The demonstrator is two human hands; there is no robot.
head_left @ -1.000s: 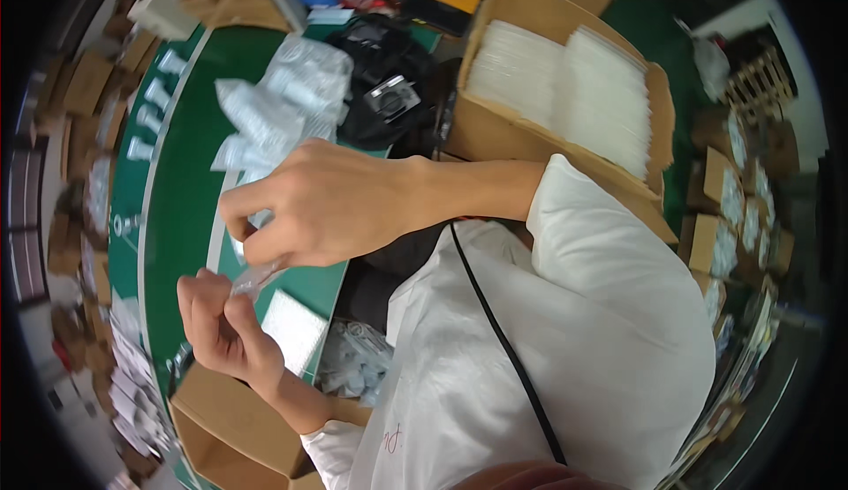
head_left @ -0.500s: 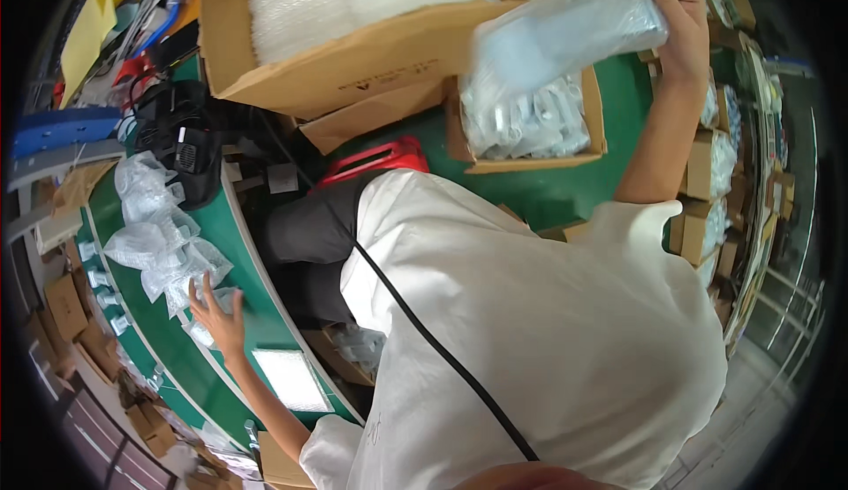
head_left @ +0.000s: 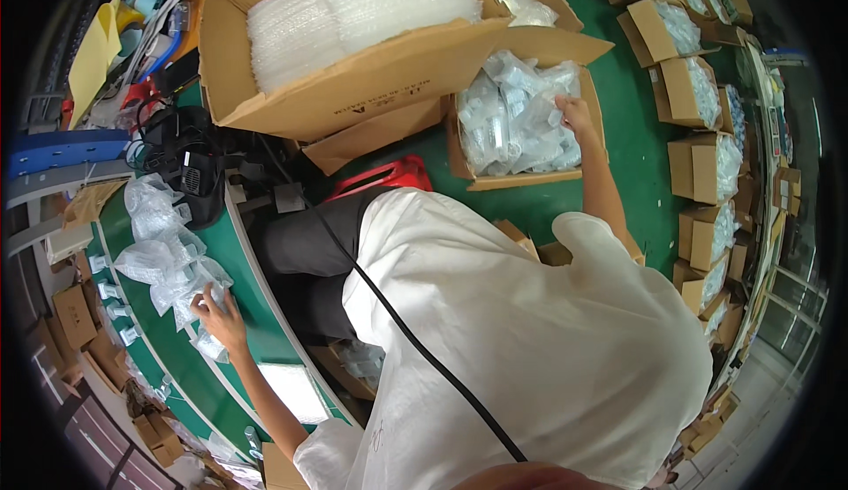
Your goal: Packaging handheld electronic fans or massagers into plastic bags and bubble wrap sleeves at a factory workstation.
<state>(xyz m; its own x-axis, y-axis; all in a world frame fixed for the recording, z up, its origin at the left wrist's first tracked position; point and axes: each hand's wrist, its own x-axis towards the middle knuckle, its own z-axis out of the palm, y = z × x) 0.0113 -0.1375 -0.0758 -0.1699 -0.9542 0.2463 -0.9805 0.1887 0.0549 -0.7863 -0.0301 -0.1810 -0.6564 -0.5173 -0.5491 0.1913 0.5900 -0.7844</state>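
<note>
My left hand (head_left: 223,322) is at the green bench on the left, its fingers curled onto a clear bubble-wrap package (head_left: 209,299) at the near end of a loose row. Several more crumpled clear packages (head_left: 162,260) lie along the bench beyond it. Over to the right, my right hand (head_left: 574,113) is at the right side of an open cardboard box (head_left: 521,181). Its fingertips pinch a clear bubble-wrap pouch (head_left: 543,117) on top of the many pouches in that box. What the pouches contain cannot be made out.
A large carton (head_left: 344,101) of stacked bubble-wrap sheets stands beside the pouch box. A red plastic stool (head_left: 397,174) sits near my legs. Filled open cartons (head_left: 698,167) line the right. A bright white panel (head_left: 293,393) lies on the bench, and a black cable (head_left: 424,362) crosses my shirt.
My right hand has come down from high at the right into the pouch box, bringing the bubble-wrap pouch it held. My left hand's spread fingers have curled onto the package.
</note>
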